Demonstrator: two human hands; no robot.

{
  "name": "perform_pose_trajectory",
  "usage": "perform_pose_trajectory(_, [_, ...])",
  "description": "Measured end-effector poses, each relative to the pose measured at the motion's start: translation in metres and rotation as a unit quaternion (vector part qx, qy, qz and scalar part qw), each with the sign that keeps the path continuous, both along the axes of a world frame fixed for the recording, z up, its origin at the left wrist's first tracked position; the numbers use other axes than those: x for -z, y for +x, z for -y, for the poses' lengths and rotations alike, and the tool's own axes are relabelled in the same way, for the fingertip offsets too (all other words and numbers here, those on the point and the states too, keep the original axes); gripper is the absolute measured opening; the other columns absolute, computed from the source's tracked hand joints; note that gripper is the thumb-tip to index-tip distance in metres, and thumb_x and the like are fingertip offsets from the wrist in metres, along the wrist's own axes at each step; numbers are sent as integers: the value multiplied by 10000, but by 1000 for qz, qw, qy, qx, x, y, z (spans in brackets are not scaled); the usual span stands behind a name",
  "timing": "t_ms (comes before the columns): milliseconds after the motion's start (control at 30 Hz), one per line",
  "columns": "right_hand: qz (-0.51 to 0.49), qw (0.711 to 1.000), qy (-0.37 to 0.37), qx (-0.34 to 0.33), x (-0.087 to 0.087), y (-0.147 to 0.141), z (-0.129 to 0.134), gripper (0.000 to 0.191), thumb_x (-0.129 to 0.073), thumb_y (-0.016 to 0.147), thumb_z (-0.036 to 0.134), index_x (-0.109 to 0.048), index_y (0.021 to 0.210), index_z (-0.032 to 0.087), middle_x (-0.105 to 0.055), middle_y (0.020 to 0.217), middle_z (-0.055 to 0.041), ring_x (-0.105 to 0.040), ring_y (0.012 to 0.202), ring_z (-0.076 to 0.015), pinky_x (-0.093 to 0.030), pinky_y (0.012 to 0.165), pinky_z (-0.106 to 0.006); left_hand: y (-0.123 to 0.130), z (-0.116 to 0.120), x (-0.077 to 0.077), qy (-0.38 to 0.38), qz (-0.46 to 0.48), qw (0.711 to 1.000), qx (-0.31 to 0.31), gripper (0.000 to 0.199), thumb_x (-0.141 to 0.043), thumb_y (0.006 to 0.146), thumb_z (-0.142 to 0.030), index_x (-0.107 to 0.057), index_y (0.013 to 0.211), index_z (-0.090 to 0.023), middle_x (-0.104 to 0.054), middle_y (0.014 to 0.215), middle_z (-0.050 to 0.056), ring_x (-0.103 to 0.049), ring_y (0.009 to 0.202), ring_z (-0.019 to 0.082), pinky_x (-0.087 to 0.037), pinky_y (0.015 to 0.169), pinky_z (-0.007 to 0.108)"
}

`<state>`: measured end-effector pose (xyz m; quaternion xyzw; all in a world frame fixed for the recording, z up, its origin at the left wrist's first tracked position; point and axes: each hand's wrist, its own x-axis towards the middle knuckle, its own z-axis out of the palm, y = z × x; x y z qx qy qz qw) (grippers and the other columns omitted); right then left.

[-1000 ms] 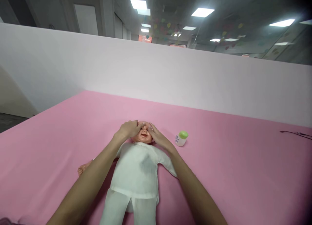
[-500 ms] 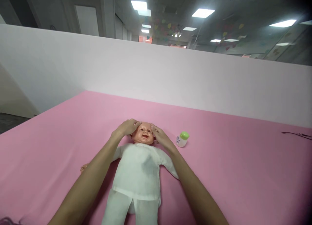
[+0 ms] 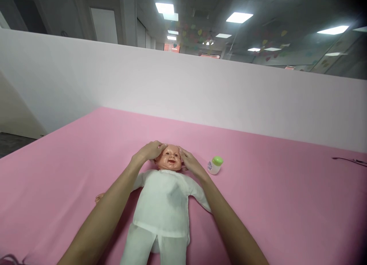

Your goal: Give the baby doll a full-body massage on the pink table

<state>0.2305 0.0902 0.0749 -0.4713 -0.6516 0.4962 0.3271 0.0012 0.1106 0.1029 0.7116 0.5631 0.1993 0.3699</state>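
A baby doll (image 3: 164,204) in a white long-sleeved top and white trousers lies on its back, its head away from me. My left hand (image 3: 151,150) rests against the left side of the doll's head (image 3: 171,158), with the thumb on the forehead near the brow. On the opposite side, my right hand (image 3: 189,160) touches the temple with its fingertips. Both hands lie along the head with fingers extended, partly hidden behind it. A small jar with a green lid (image 3: 215,165) stands just right of my right hand.
A pink covered surface (image 3: 272,204) lies under everything. Behind it rises a white low wall (image 3: 200,89). At the far right edge lies a thin dark object, perhaps glasses (image 3: 351,160). A dark cord-like thing (image 3: 11,259) shows at the lower left corner.
Both hands stay on the doll's head in almost the same place. The whole view has shifted very slightly; the doll and jar have not visibly moved.
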Motion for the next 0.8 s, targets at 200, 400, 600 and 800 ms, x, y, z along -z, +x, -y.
perform_pose_trajectory(200, [5,1000,3,-28,-5,-2,4,627,-498,986,755,-616,1431,330,-719,1286,-67,-705,1039,-247,-602,743,-316,-1,2,-2,-6,-1,1000,19,612,-597,876,-754,-708,1070,-184,-745,807,86,-702,640,246,-567,590,333])
perform_pose_trajectory(400, [38,999,6,2,-6,5,0,666,-437,1031,708,-580,1515,274,-671,1423,-107,-688,1172,-292,-613,936,-447,-4,1,-3,5,-40,999,31,607,-294,1043,-610,-696,964,-162,-779,896,158,-747,765,271,-564,684,342])
perform_pose_trajectory(600, [63,989,49,-127,-34,10,14,761,-764,900,572,-494,1578,358,-603,1537,-60,-626,1330,-312,-533,1102,-452,-11,14,-24,-5,-89,988,129,1036,-789,738,-684,-401,1626,-318,-490,1648,98,-564,1413,335,-510,999,336])
perform_pose_trajectory(800, [99,986,77,-113,-30,14,14,903,-856,817,380,-432,1614,375,-597,1544,-47,-593,1368,-331,-506,1119,-477,-9,14,-21,14,-103,987,121,1114,-881,686,-472,-357,1653,-291,-635,1484,110,-631,1285,343,-508,943,345])
